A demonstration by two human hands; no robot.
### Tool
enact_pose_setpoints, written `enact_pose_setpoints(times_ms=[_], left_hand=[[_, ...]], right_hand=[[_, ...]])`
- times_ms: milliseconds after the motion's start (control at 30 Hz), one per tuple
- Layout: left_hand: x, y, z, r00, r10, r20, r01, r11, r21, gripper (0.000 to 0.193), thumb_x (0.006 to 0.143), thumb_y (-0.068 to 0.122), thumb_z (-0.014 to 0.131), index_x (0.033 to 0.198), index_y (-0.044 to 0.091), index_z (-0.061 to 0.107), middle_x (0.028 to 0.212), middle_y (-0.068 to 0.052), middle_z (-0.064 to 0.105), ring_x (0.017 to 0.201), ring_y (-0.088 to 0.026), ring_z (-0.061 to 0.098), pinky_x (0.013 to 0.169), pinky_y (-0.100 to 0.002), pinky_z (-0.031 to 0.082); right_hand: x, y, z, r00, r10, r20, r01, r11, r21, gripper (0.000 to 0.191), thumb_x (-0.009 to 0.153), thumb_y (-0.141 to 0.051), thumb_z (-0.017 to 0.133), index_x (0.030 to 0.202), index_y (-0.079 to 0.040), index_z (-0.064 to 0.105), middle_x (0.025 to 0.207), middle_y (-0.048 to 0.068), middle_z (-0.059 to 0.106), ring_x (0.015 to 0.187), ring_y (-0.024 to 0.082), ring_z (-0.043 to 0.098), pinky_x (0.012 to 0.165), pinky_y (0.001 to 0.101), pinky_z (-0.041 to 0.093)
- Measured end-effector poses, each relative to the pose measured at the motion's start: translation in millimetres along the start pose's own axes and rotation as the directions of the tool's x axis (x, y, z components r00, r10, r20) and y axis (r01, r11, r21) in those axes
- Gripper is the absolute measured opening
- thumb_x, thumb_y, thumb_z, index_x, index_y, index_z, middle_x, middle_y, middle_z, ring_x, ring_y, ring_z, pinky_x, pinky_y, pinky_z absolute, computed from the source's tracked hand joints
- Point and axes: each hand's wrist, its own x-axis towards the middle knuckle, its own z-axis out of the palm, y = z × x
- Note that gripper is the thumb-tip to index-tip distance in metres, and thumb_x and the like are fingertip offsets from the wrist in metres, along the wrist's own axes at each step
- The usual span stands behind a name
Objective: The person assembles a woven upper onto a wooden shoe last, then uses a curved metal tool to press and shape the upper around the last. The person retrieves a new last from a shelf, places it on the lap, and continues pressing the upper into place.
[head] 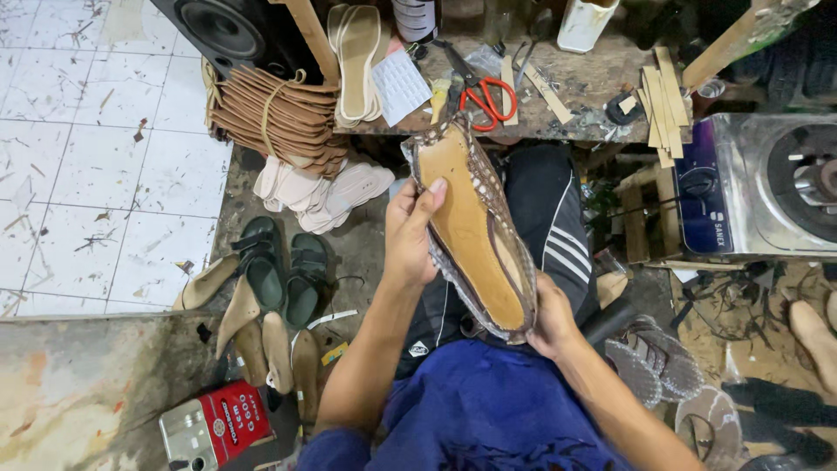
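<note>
Head view: a seated person looks down at both hands, which hold a shoe above the lap.
Shoe [471, 231]: an unfinished one turned sole up, its tan insole facing the camera, a patterned grey-and-white upper folded around the edge; toe toward the bench, heel toward the body.
Left hand [411, 235]: fingers clamped on the shoe's left edge near the middle, thumb pressed flat on the insole.
Right hand [551, 318]: closed around the heel end from below and the right (the fingertips are hidden behind the shoe).
Lap: blue shirt [488, 410] at the bottom, dark trousers with white stripes [549, 227] under the shoe.
Bench [584, 87]: worn wood across the top, just beyond the shoe's toe.
Scissors [479, 87]: orange handles, lying on the bench near the toe.
Insoles [357, 57]: a pale stack leaning on the bench's left part, beside a white card.
Strips [664, 105]: thin tan pieces piled at the bench's right end.
Leather bundle [275, 118]: brown cut pieces tied together, hanging left of the bench below a black speaker [227, 30].
Stove [758, 183]: a metal burner unit at the right, well apart from the hands.
Sandals [279, 270]: a dark green pair on the floor left of the left arm.
Lasts [261, 340]: several tan forms lying near the sandals.
Tin [218, 427]: red and silver, at the lower left.
</note>
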Motion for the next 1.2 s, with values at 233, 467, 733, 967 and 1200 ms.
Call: enact_pose_setpoints(times_ms=[233,467,733,967,1200], left_hand=[[45.0,25.3,-65.2,0.971,0.238,0.014,-0.23,0.92,0.318,0.039,0.099,0.001,0.068,0.136,-0.003,0.056,0.12,-0.006,0.069,0.106,-0.011,0.066,0.097,-0.027,0.054],[61.1,45.1,-101.2,0.968,0.246,-0.042,-0.218,0.917,0.334,0.041,0.098,0.001,0.068,0.136,-0.002,0.054,0.121,-0.006,0.067,0.107,-0.011,0.065,0.096,-0.026,0.053],[50.9,53.0,-107.3,0.974,0.225,-0.004,-0.201,0.878,0.433,0.04,0.097,0.001,0.072,0.133,-0.003,0.056,0.119,-0.006,0.068,0.105,-0.011,0.064,0.094,-0.026,0.053],[41.5,38.7,-78.1,0.972,0.233,0.028,-0.22,0.863,0.455,0.035,0.098,0.002,0.072,0.13,-0.005,0.06,0.117,-0.007,0.07,0.103,-0.012,0.067,0.094,-0.028,0.056],[72.0,-7.7,7.1,0.982,0.118,0.146,-0.183,0.782,0.596,0.051,0.093,0.003,0.072,0.139,-0.007,0.053,0.122,-0.01,0.07,0.108,-0.013,0.067,0.096,-0.028,0.055]], right_hand=[[1.5,10.6,34.3,0.907,0.032,0.421,0.42,-0.17,-0.892,0.025,0.088,-0.029,0.071,0.098,-0.006,0.072,0.096,0.013,0.072,0.097,0.033,0.067,0.087,0.0425,0.05],[16.1,5.0,88.6,0.935,0.238,0.262,0.294,-0.111,-0.949,0.033,0.079,-0.028,0.079,0.104,-0.007,0.072,0.103,0.01,0.074,0.097,0.031,0.069,0.084,0.0414,0.051],[30.0,-15.0,52.5,0.985,-0.064,0.163,0.167,0.062,-0.984,0.032,0.087,-0.026,0.079,0.096,0.001,0.066,0.085,0.012,0.067,0.08,0.021,0.066,0.079,0.0321,0.054],[31.9,-12.3,-1.3,0.971,-0.152,-0.185,0.034,0.854,-0.52,0.034,0.105,-0.024,0.058,0.107,0.009,0.066,0.102,0.025,0.073,0.095,0.034,0.074,0.089,0.046,0.059],[26.8,-54.6,-32.2,0.971,-0.218,-0.102,0.204,0.97,-0.134,0.042,0.105,-0.029,0.047,0.115,0.009,0.061,0.118,0.024,0.07,0.112,0.036,0.07,0.098,0.0497,0.058]])
